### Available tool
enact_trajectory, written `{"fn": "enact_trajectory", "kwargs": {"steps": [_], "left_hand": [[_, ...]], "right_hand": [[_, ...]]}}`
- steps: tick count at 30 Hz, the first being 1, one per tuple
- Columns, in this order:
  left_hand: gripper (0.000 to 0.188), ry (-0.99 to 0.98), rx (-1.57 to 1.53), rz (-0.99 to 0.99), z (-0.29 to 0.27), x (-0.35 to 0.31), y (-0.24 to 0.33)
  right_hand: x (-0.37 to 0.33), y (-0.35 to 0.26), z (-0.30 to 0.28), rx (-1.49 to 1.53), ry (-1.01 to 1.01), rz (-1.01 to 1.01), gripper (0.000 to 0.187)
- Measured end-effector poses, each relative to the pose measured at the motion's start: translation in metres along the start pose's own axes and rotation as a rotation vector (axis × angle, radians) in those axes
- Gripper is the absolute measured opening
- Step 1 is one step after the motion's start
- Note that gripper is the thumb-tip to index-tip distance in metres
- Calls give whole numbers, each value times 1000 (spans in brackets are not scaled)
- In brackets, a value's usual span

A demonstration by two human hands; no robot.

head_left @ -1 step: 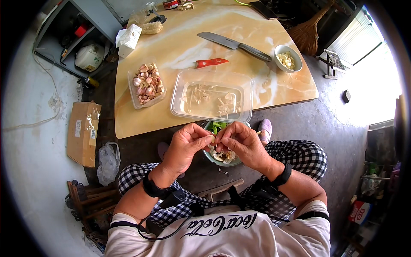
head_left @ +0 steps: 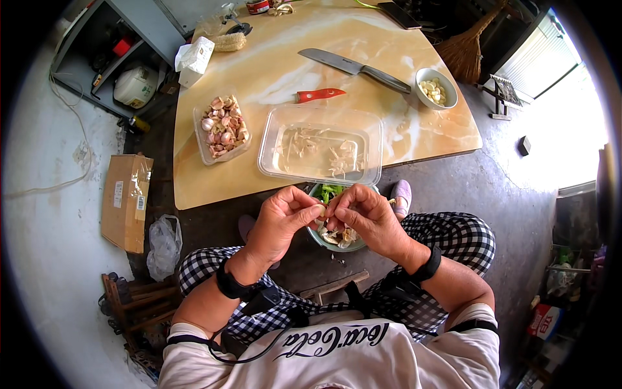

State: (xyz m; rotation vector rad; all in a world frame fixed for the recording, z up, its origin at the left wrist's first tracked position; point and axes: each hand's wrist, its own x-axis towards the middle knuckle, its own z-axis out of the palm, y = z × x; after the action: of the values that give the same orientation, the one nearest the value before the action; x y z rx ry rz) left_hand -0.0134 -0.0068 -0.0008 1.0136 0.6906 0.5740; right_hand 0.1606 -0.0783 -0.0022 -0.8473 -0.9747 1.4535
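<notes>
Between the thumb and forefinger of my left hand [head_left: 284, 217] is a small pale garlic clove [head_left: 321, 209]. My right hand [head_left: 367, 217] pinches at the clove's right edge, its fingertips partly covering it. Both hands are over a bowl [head_left: 315, 241] of dry garlic skins and green leaves, which they partly hide. Just beyond, a clear plastic container [head_left: 265, 153] with thin scraps of skin sits at the table's near edge. Unpeeled garlic [head_left: 225, 128] fills a smaller clear tub [head_left: 201, 141] on the left. Peeled cloves [head_left: 433, 91] lie in a white bowl [head_left: 451, 99] at the right.
A large kitchen knife [head_left: 355, 67] and a red-covered small knife [head_left: 320, 95] lie on the marbled table [head_left: 272, 71]. A tissue pack [head_left: 194, 61] and a corncob-like piece [head_left: 230, 42] are at the far left. On the floor are a cardboard box [head_left: 126, 202] and a plastic bag [head_left: 164, 246].
</notes>
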Motion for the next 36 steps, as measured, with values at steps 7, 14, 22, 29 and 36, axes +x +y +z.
{"fn": "enact_trajectory", "kwargs": {"steps": [7, 14, 22, 29, 36], "left_hand": [[11, 0, 89, 43, 0, -1, -1], [10, 21, -62, -40, 1, -2, 1], [9, 1, -100, -63, 0, -1, -2], [9, -20, -98, -64, -1, -1, -6], [8, -10, -114, -126, 2, -2, -1]], "right_hand": [[1, -2, 2, 55, 59, 40, 7], [-2, 2, -1, -202, 137, 30, 6], [3, 2, 7, -597, 139, -258, 15], [1, 2, 5, -720, 81, -314, 12], [1, -1, 5, -683, 58, -300, 10]]}}
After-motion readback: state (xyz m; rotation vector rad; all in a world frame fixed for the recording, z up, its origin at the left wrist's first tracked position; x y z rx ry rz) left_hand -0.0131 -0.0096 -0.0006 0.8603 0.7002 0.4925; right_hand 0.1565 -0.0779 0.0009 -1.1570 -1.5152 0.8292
